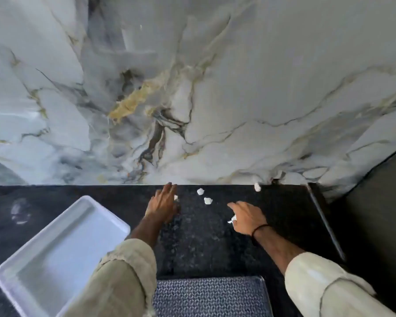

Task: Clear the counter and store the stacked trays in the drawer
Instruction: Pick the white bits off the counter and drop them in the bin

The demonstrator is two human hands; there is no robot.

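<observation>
A white rectangular tray (55, 252) lies tilted on the black speckled counter (204, 248) at the lower left. Small white crumpled paper scraps lie near the counter's back edge: one (200, 191), another (208, 200), a third (257, 187) farther right. My left hand (164, 203) rests flat with fingers spread, and a scrap (176, 197) peeks out at its right edge. My right hand (246, 217) is curled over a white scrap (232, 219) held at its fingers. A black band circles the right wrist.
A grey-white marble wall (192, 88) rises right behind the counter. A dark panel (375, 213) bounds the counter on the right past a metal edge strip (325, 220). A patterned blue-grey mat or liner (210, 298) shows below the counter's front edge.
</observation>
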